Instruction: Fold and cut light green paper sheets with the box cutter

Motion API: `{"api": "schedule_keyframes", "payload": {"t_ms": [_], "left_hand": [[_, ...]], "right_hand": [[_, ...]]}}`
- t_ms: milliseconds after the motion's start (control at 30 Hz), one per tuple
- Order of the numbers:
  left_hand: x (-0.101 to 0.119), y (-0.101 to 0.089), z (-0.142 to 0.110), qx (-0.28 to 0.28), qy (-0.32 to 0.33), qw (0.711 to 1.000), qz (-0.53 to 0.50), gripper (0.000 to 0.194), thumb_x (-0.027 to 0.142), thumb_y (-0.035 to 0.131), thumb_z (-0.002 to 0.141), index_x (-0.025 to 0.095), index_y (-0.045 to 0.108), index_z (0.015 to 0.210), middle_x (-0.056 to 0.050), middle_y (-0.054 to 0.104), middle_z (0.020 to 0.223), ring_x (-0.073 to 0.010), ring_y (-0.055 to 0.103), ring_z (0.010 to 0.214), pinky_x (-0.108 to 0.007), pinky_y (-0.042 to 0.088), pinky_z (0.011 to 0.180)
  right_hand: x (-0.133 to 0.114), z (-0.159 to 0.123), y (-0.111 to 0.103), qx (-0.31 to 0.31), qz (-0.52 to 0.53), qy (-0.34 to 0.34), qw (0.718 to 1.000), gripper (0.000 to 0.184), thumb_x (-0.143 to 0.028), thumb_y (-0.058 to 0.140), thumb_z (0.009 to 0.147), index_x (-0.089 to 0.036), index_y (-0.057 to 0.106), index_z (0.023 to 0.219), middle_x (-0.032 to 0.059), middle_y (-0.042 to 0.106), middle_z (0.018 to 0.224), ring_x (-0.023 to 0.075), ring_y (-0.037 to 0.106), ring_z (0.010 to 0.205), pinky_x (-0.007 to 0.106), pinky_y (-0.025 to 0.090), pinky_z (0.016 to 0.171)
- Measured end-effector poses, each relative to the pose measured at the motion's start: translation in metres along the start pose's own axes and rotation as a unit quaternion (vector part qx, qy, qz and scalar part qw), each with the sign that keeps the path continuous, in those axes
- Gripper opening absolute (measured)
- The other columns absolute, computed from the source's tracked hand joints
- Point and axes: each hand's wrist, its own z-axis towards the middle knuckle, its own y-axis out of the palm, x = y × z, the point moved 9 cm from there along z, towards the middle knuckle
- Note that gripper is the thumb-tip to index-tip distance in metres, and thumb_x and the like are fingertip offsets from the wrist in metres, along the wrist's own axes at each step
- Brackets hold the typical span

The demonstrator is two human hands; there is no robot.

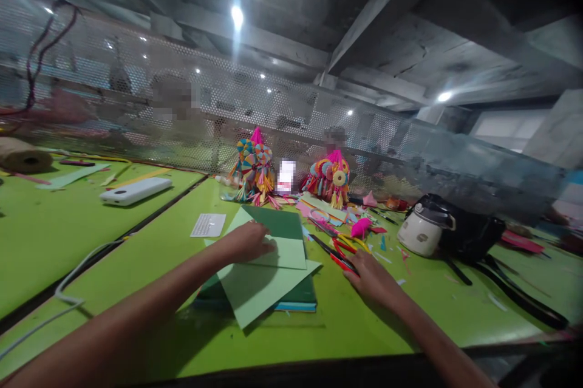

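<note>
Pale green paper (257, 291): seemingly aligning with left hand (252, 242), grip unclear; holding scissors (336, 257) in right hand (371, 277). Probably needing steadying next.

Paper sheets (255, 296) are lying at lower centre on the counter (355, 339), with scissors (337, 259) just right of them. Ornaments (250, 166) are sitting behind the sheets; a bag (478, 236) is lying at frame right, a device (136, 192) at left.

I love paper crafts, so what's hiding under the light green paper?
Dark green paper sticks out from under the light green paper, with a blue edge showing at the front. What the light green paper covers can't be seen.
</note>
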Motion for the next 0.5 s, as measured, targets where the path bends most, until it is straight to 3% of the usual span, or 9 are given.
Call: {"api": "schedule_keyframes", "payload": {"t_ms": [233, 500], "left_hand": [[-0.011, 0.017, -0.002, -0.026, 0.000, 0.998, -0.062, 0.041, 0.042, 0.070, 0.070, 0.019, 0.070, 0.104, -0.009, 0.062, 0.093, -0.0258, 0.058, 0.089, -0.032, 0.048, 0.078], [-0.015, 0.021, -0.005, -0.016, 0.018, 0.995, -0.097, 0.072, 0.057, 0.071, 0.068, 0.017, 0.054, 0.126, -0.015, 0.057, 0.120, -0.0320, 0.052, 0.109, -0.045, 0.042, 0.095]], "right_hand": [[0.006, 0.006, 0.006, -0.026, 0.131, 0.010, 0.991, 0.030, -0.025, 0.050, 0.084, -0.017, 0.064, 0.109, 0.0124, 0.062, 0.110, 0.0242, 0.058, 0.099, 0.037, 0.044, 0.089], [0.003, 0.006, -0.005, -0.005, 0.166, 0.014, 0.986, 0.033, -0.024, 0.047, 0.085, -0.015, 0.059, 0.114, 0.0126, 0.060, 0.110, 0.0234, 0.056, 0.100, 0.038, 0.045, 0.090]]}}
